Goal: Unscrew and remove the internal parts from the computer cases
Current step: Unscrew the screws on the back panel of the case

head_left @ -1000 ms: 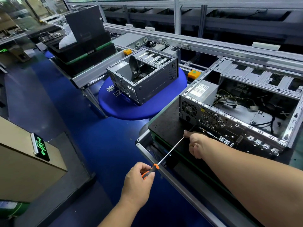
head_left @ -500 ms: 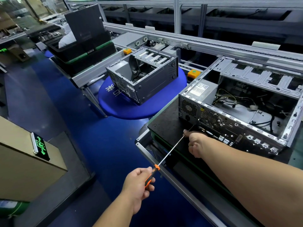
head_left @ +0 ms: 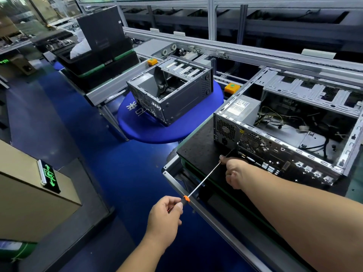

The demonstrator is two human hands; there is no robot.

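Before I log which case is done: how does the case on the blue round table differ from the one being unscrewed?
The case on the blue round table looks nearly stripped; the near case holds a power supply and loose cables. The far case is untouched; at the near one the left hand holds a screwdriver and the right hand steadies its shaft. Both are open grey metal.

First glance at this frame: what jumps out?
The long screwdriver stands out first: the left hand grips its orange handle, the right hand pinches the shaft near the open computer case at right. Behind sits a second case, nearly empty, on a round blue table.
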